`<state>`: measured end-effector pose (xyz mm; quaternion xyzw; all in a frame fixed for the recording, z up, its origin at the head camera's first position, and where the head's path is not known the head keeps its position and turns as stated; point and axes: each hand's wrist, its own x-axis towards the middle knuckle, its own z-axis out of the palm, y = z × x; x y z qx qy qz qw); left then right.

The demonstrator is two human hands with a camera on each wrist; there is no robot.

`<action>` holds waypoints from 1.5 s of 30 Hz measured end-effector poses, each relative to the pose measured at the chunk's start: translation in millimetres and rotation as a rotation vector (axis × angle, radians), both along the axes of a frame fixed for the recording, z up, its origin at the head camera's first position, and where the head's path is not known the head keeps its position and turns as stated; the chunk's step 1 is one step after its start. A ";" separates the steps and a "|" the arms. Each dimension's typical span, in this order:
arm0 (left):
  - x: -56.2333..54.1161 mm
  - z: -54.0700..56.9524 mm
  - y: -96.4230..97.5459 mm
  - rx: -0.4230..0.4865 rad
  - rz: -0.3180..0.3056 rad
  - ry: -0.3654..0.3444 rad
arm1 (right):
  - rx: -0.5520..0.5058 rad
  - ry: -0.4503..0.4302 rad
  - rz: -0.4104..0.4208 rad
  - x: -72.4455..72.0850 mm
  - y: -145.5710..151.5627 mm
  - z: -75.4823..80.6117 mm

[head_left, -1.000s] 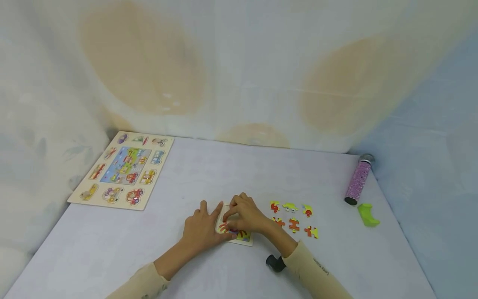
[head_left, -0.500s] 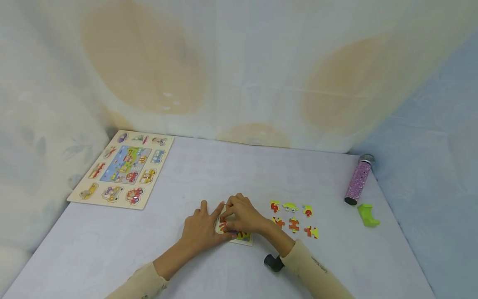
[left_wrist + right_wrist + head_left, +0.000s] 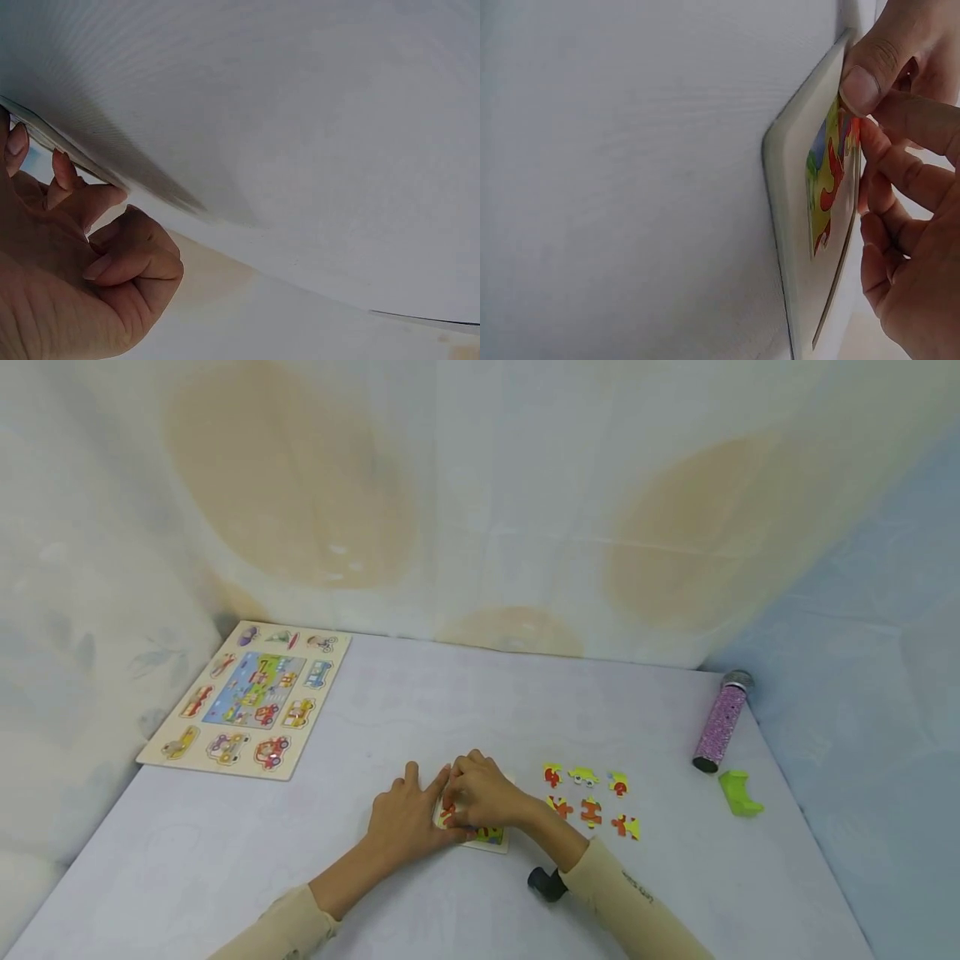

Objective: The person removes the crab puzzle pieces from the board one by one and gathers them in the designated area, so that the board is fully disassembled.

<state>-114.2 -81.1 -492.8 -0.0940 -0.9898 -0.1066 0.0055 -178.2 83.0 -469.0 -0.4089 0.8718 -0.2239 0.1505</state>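
A small wooden puzzle board [image 3: 491, 847] lies on the table, with red, yellow and blue picture pieces [image 3: 830, 184] fitted in its near part. My left hand [image 3: 403, 822] rests along the board's left side, index finger stretched out and thumb pressing the near edge. Over the board, my right hand [image 3: 483, 793] bends its fingers and thumb down at a red puzzle piece [image 3: 855, 129], which is mostly hidden. Both hands nearly meet there in the right wrist view. To the right lie several loose puzzle pieces [image 3: 590, 811] in two rows.
A large vehicle puzzle board [image 3: 315, 735] lies at the back left. A pink glittery microphone [image 3: 720, 724] and a bright green curved piece [image 3: 739, 793] lie at the right. A black object [image 3: 546, 884] sits partly under my right sleeve. Cloth walls enclose the table.
My right hand has shifted slightly left over the board, its fingers drawing closer to my left index finger. My left hand and the loose pieces have stayed in place.
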 end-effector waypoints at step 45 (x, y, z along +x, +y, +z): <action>-1.6 3.3 4.5 0.029 0.017 -0.015 | 0.095 -0.248 -0.122 -3.4 126.3 32.4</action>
